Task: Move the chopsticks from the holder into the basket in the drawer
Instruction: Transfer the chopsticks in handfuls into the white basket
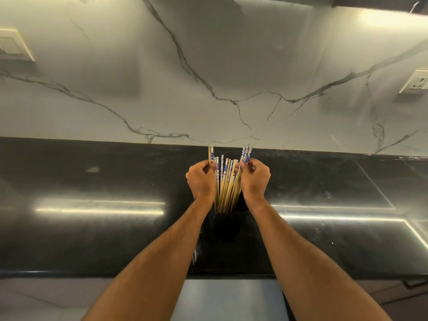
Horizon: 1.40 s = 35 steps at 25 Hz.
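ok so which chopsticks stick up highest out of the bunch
The few pinched by the right hand, the blue-patterned chopsticks at the bunch's right edge; their tips and the pair in the left hand rise above the middle ones.

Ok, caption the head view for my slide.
Both hands, left and right, grip blue-patterned wooden chopsticks standing in a dark holder on the black countertop.

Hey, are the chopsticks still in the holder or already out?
Still in. The chopsticks stand upright with their lower ends inside the dark holder, while the left hand and right hand grip their tops.
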Available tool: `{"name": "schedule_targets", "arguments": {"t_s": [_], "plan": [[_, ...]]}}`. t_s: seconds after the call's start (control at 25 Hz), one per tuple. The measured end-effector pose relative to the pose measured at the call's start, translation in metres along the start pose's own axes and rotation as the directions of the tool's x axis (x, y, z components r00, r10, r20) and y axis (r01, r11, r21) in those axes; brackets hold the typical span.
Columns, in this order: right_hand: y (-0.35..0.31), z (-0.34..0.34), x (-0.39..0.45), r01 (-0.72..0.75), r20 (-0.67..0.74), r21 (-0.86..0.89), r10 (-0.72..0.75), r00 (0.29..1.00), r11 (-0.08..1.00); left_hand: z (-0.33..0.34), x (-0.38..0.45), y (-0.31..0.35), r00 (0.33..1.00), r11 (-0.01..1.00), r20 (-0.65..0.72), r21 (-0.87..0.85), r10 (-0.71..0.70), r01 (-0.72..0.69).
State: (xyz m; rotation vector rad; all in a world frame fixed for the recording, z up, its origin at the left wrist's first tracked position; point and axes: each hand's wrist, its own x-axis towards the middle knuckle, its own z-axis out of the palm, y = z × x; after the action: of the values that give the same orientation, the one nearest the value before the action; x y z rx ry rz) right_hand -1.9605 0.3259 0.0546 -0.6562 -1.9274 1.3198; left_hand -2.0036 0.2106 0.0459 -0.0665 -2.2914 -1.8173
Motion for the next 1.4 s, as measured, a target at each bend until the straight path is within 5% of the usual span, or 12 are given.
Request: {"name": "schedule_targets", "arguments": {"t_s": [0.32,0.64,0.88,1.12,1.4], "plan": [[-0.095,-0.03,-0.001,0.234,0.07,0.156,-0.247,0.966,0.96,-0.012,-0.008,0.082,0.986,0.946,0.077,-0.303,0.148,-0.118],[-0.104,-0.072,-0.046,-0.112,0.237,0.328,0.033,0.971,0.938,-0.036,-0.061,0.099,0.974,0.969,0.113,-0.173,0.197,-0.176],[-0.084,-0.084,-0.078,-0.174,0.324,0.251,0.087,0.942,0.952,-0.046,-0.091,0.078,0.98,0.996,0.183,-0.039,0.082,-0.076],[-0.069,-0.088,-0.096,-0.376,0.273,0.335,0.293,0.916,0.864,-0.05,-0.109,0.075,0.952,0.992,0.291,0.044,0.098,-0.116],[-0.061,-0.091,-0.107,-0.412,0.346,0.35,0.292,0.892,0.841,-0.058,-0.117,0.07,0.944,0.987,0.307,0.066,0.121,-0.148]]}}
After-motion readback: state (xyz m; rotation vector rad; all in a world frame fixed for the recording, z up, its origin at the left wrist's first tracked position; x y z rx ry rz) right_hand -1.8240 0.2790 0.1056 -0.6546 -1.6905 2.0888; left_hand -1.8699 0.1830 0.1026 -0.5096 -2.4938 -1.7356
